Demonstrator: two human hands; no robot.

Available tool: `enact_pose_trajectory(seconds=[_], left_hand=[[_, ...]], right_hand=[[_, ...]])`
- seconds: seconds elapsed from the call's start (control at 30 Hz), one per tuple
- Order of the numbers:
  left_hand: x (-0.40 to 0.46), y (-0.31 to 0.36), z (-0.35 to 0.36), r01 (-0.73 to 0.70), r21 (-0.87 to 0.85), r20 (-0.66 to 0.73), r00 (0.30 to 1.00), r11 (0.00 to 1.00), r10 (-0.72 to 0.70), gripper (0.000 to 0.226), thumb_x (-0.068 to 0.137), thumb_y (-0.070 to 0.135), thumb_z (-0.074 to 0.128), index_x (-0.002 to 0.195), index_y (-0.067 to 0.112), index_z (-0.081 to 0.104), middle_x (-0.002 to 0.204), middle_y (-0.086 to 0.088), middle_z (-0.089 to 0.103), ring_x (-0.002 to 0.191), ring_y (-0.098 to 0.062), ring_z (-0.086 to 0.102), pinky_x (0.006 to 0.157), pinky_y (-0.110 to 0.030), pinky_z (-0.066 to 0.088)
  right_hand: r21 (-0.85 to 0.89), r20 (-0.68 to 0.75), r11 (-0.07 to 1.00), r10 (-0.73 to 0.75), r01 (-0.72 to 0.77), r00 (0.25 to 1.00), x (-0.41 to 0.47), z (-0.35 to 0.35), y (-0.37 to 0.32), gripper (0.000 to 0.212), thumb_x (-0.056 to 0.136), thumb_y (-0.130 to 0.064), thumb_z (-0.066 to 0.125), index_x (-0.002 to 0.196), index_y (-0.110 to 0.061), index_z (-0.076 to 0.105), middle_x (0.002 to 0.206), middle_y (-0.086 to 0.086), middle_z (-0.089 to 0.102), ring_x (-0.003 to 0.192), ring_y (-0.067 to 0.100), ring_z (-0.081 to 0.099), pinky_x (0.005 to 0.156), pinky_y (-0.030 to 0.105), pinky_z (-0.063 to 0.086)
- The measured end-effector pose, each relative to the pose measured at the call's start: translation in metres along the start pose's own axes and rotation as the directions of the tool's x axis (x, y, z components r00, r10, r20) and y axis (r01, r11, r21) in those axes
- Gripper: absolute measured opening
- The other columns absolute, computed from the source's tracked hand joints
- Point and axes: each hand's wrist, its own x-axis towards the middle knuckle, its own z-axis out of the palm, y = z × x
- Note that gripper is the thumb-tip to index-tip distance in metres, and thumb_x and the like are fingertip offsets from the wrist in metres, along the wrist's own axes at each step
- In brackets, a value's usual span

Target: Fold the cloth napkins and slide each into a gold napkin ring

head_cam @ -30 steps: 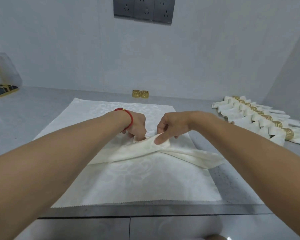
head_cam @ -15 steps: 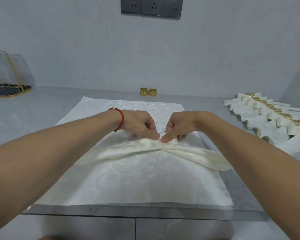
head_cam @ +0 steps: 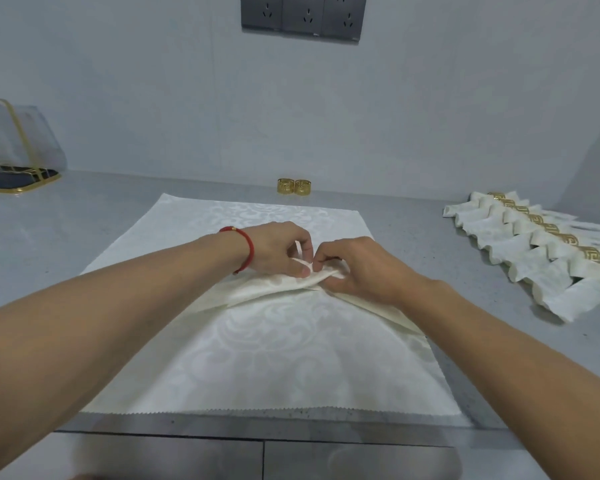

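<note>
A cream damask napkin, folded into a long band, lies across a flat spread napkin on the grey counter. My left hand, with a red cord at the wrist, pinches the band's middle between thumb and fingers. My right hand grips the same gathered middle from the right, fingers curled over the cloth. The two hands touch each other there. Two gold napkin rings stand side by side at the back, near the wall.
A row of several folded napkins in gold rings lies at the right. A clear cover on a dark gold-edged tray sits at the far left. The counter's front edge runs just below the spread napkin.
My hands have drawn closer together and bunched the band's middle tighter. The view has shifted a little to the left.
</note>
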Motion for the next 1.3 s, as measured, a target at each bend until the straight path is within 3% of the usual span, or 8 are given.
enact_pose_trajectory(seconds=[0.17, 0.33, 0.5, 0.67, 0.77, 1.03, 1.17, 1.3], left_hand=[[-0.01, -0.002, 0.011, -0.079, 0.004, -0.197, 0.977, 0.997, 0.078, 0.029, 0.076, 0.038, 0.084, 0.099, 0.024, 0.073, 0.092, 0.009, 0.068, 0.09, -0.006, 0.06, 0.08, -0.024, 0.048], [-0.003, 0.018, 0.021, -0.014, 0.316, -0.261, 0.96, 0.949, 0.101, 0.018, 0.077, 0.036, 0.075, 0.081, 0.026, 0.06, 0.09, 0.004, 0.064, 0.091, -0.02, 0.059, 0.063, -0.031, 0.043], [0.004, 0.032, 0.026, 0.043, 0.377, -0.228, 0.972, 0.925, 0.048, 0.032, 0.072, 0.026, 0.079, 0.084, 0.024, 0.05, 0.088, 0.002, 0.051, 0.083, -0.025, 0.057, 0.065, -0.032, 0.042], [0.006, 0.03, 0.012, 0.051, 0.269, -0.157, 0.988, 0.962, -0.008, 0.03, 0.064, 0.031, 0.086, 0.069, 0.026, 0.057, 0.081, 0.004, 0.06, 0.08, -0.022, 0.065, 0.062, -0.031, 0.053], [0.005, 0.033, 0.011, 0.057, 0.288, -0.133, 0.991, 0.956, -0.019, 0.035, 0.062, 0.037, 0.088, 0.067, 0.027, 0.055, 0.078, 0.004, 0.059, 0.078, -0.021, 0.064, 0.058, -0.028, 0.048], [0.01, 0.044, 0.024, 0.076, 0.305, -0.226, 0.974, 0.949, -0.006, 0.044, 0.062, 0.022, 0.084, 0.069, 0.026, 0.041, 0.077, 0.004, 0.046, 0.066, -0.016, 0.051, 0.052, -0.027, 0.038], [0.016, 0.032, 0.027, 0.107, 0.276, -0.287, 0.958, 0.955, -0.025, 0.042, 0.062, 0.022, 0.084, 0.073, 0.02, 0.044, 0.084, -0.001, 0.052, 0.079, -0.025, 0.055, 0.057, -0.03, 0.044], [0.015, -0.002, 0.014, 0.192, 0.25, -0.399, 0.914, 0.949, -0.08, 0.037, 0.065, 0.027, 0.082, 0.083, 0.017, 0.051, 0.093, -0.005, 0.06, 0.088, -0.028, 0.056, 0.072, -0.037, 0.05]], right_hand=[[0.111, 0.033, 0.988, 0.1, -0.103, 0.994, 0.011, -0.008, 0.001, 0.016, 0.081, -0.018, 0.079, 0.094, -0.028, 0.08, 0.085, -0.008, 0.074, 0.09, 0.013, 0.065, 0.081, 0.032, 0.054], [0.107, 0.041, 0.985, 0.129, -0.132, 0.991, 0.015, -0.007, 0.0, 0.019, 0.079, -0.02, 0.083, 0.097, -0.029, 0.082, 0.083, -0.01, 0.072, 0.09, 0.013, 0.063, 0.08, 0.027, 0.052], [0.133, 0.128, 0.981, 0.127, -0.144, 0.984, 0.006, -0.009, 0.008, 0.029, 0.075, -0.038, 0.086, 0.103, -0.039, 0.078, 0.103, -0.01, 0.074, 0.103, 0.012, 0.064, 0.092, 0.036, 0.054], [0.094, 0.029, 0.993, 0.075, -0.078, 0.997, 0.007, -0.005, 0.006, 0.023, 0.078, -0.021, 0.081, 0.098, -0.032, 0.08, 0.081, 0.001, 0.071, 0.076, 0.015, 0.058, 0.076, 0.04, 0.055], [0.12, 0.042, 0.989, 0.081, -0.085, 0.996, 0.013, -0.007, 0.007, 0.02, 0.076, -0.017, 0.081, 0.091, -0.029, 0.082, 0.074, 0.004, 0.069, 0.075, 0.023, 0.059, 0.074, 0.04, 0.055], [0.305, 0.137, 0.937, 0.135, -0.172, 0.981, 0.014, -0.017, 0.014, 0.021, 0.079, -0.01, 0.08, 0.093, -0.026, 0.082, 0.072, -0.036, 0.067, 0.08, -0.018, 0.061, 0.072, 0.003, 0.042], [0.454, 0.213, 0.866, 0.122, -0.209, 0.969, 0.014, -0.032, 0.021, 0.021, 0.09, -0.013, 0.069, 0.099, -0.029, 0.081, 0.089, -0.014, 0.075, 0.086, -0.001, 0.066, 0.082, 0.023, 0.053], [0.591, 0.066, 0.774, 0.236, -0.228, 0.97, 0.033, -0.029, 0.037, 0.017, 0.097, -0.023, 0.064, 0.096, -0.024, 0.081, 0.102, -0.009, 0.078, 0.101, 0.008, 0.071, 0.093, 0.038, 0.058]])
